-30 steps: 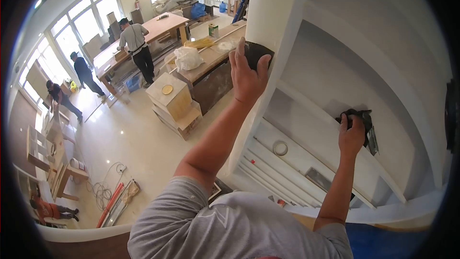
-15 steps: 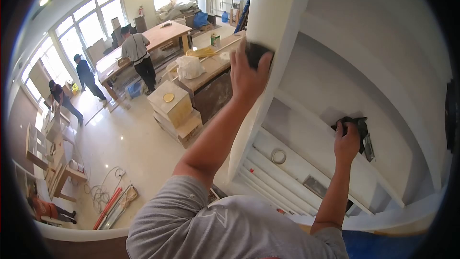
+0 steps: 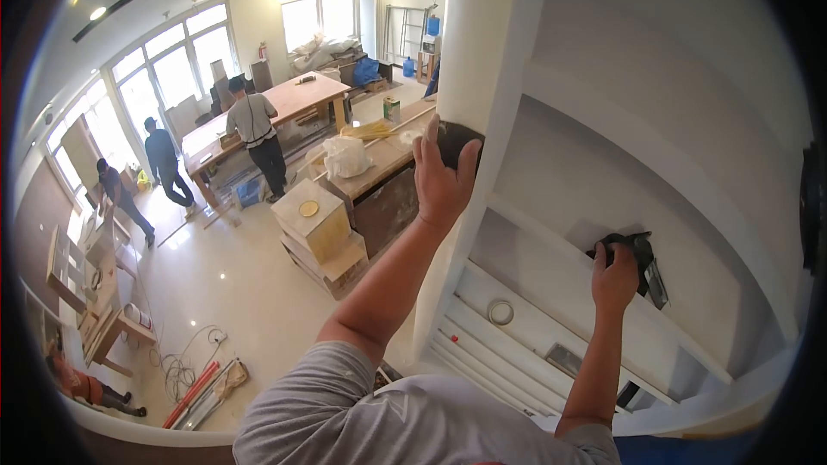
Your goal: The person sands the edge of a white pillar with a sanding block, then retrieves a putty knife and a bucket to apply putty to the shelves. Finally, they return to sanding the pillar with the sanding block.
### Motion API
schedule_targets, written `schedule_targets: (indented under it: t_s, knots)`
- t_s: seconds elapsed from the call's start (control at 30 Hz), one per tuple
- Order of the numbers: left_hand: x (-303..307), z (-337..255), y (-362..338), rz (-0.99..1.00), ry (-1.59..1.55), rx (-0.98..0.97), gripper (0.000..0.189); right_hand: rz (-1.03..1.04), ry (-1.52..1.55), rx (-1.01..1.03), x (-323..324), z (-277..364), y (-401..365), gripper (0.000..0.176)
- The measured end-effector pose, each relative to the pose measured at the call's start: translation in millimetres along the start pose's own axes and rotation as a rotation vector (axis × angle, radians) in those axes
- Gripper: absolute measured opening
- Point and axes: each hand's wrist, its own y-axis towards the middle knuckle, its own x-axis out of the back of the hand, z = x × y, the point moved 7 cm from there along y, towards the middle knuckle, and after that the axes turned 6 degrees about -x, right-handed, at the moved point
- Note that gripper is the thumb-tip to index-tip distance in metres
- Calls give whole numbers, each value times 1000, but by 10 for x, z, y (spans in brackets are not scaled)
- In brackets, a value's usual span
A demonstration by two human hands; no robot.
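Observation:
My left hand (image 3: pixel 444 176) is raised against the rounded cream edge of a white panel (image 3: pixel 504 77), fingers and thumb around a dark sheet (image 3: pixel 459 145) pressed to that surface. Farther right, my right hand (image 3: pixel 615 275) grips a black object (image 3: pixel 633 248) on a shelf of the curved white unit. A tool with a metal part (image 3: pixel 657 284) lies just beside the black object. What the black object is cannot be made out.
A roll of tape (image 3: pixel 500 312) and a grey rectangular item (image 3: pixel 564 359) are on lower shelves. Left of me are a wooden box (image 3: pixel 312 220), a workbench (image 3: pixel 388 155) with a white bag (image 3: pixel 346 158), red tubes (image 3: pixel 191 393), cables, and several people farther off.
The camera view has shifted, so the room appears lower. My left hand and the dark sheet sit lower against the panel edge; my right hand stays on the black object.

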Motion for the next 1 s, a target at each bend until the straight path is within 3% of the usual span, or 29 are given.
schedule_targets:
  t_s: [0.13,0.37,0.43,0.57,0.67,0.7,0.9,1.0]
  knots:
    - [-8,-270,519,-16,-9,19,72,3,6,7,15,-2,-5,24]
    - [41,67,-136,27,5,71,71,16,41,1,2,-25,-18,25]
    - [-4,-31,137,24,1,125,72,12,43,6,23,-17,-33,25]
    - [-30,-299,788,-113,69,-88,70,-5,39,8,24,-17,-17,25]
    - [-48,-307,839,-84,-63,60,70,-26,36,13,47,-7,-17,25]
    - [-58,-323,943,-111,-14,-21,71,-17,46,14,38,-15,-23,26]
    - [-170,-863,2275,-116,-20,2,77,-16,62,-18,44,-33,-19,26]
    - [-189,-950,2468,-114,-60,24,79,-35,73,-20,49,-36,-28,25]
